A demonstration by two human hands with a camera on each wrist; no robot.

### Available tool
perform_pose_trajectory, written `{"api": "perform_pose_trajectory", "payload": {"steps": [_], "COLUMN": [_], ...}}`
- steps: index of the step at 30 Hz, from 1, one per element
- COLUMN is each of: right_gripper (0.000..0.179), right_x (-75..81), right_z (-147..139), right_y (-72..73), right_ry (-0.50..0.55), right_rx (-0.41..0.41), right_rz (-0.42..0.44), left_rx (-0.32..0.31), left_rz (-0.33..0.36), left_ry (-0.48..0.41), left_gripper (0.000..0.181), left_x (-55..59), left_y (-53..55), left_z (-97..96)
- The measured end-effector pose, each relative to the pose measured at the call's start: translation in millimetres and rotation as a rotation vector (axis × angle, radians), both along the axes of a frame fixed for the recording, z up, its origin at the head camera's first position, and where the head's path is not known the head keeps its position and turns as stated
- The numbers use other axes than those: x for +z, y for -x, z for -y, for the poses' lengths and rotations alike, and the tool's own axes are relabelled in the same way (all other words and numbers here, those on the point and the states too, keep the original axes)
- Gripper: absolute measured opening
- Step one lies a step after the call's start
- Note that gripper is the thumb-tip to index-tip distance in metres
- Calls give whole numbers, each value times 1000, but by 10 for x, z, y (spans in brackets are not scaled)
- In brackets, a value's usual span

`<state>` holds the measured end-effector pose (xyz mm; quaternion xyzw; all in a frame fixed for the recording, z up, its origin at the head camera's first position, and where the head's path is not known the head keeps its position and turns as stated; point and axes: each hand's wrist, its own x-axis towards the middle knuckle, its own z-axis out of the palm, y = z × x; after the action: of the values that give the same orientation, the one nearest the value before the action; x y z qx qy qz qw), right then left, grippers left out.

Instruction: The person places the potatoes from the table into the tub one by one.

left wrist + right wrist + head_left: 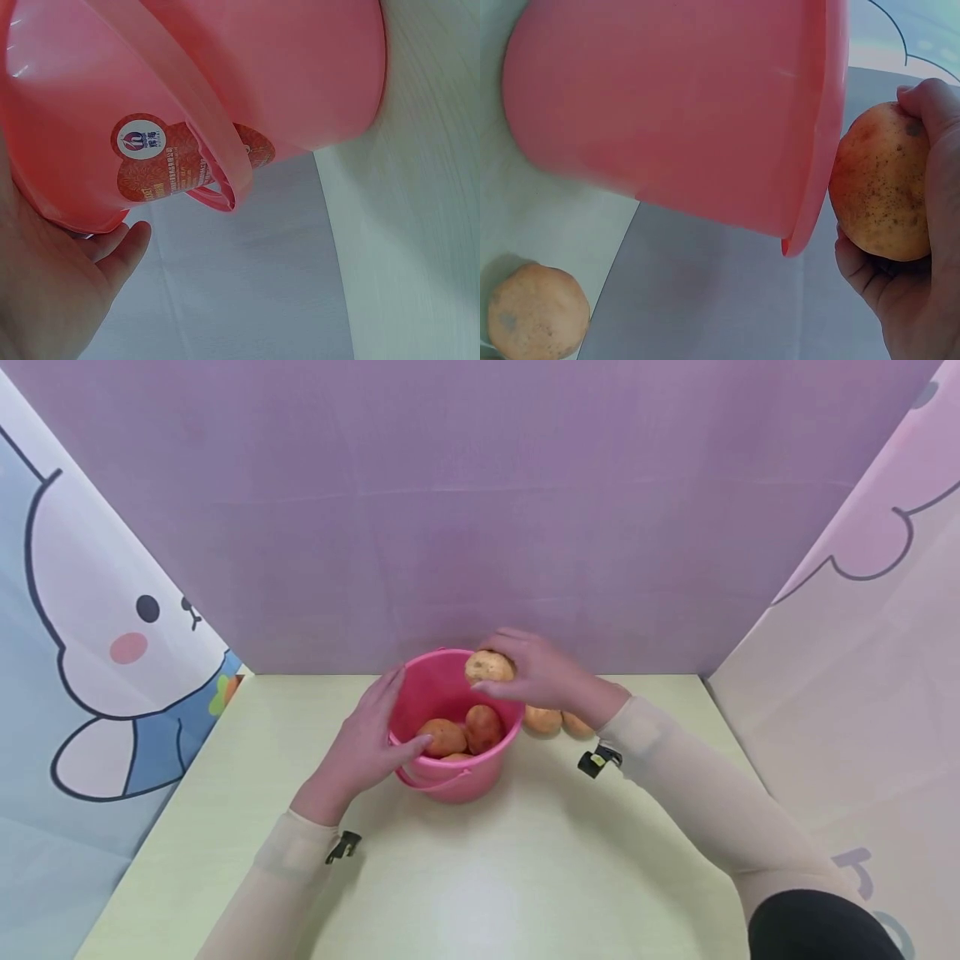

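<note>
A pink bucket (463,787) stands on the table, with several potatoes (484,728) lying inside. My left hand (369,735) holds its rim from the left, thumb reaching over the near edge and fingers along the far left side. The left wrist view shows the bucket's wall (292,82) with a red label and a pink handle (202,105) hanging down. Over the right part of the opening, my right hand (536,670) grips a tan potato (489,667) between thumb and fingers. In the right wrist view that potato (885,184) is right at the rim.
On the table just right of the bucket lie more potatoes (543,720), partly hidden under my right forearm. A purple backdrop (465,527) rises behind the pale table (480,885). Printed panels stand on both sides, the left one showing a cartoon animal (112,577).
</note>
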<state>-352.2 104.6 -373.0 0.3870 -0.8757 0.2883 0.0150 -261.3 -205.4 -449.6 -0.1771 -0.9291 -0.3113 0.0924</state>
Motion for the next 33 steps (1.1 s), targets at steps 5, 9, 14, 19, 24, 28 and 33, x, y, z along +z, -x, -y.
{"api": "perform_pose_trajectory", "payload": {"steps": [5,9,14,19,24,28,33], "right_gripper": [51,52,50,50,55,59,63], "right_x": [-4,0,31,44,46,31,20], "right_z": [87,142,202,268,349,408,454], "right_y": [33,60,69,96,124,148,189], "right_ry": [5,-2,-30,-64,-106,-144,-193], "right_rx": [29,51,59,63,80,101,112], "right_rz": [-9,-14,-7,-7,-25,-44,-69], "left_rx": [5,8,2,5,-1,-3,-4], "left_rz": [6,6,-1,-5,-15,-26,-25], "left_ry": [2,0,-8,-4,-4,2,-1], "left_gripper": [117,118,117,117,115,113,113], "left_x": [0,1,4,0,-2,-15,-19], "left_y": [5,6,2,6,10,16,21], "left_z": [2,0,-3,2,8,14,11]}}
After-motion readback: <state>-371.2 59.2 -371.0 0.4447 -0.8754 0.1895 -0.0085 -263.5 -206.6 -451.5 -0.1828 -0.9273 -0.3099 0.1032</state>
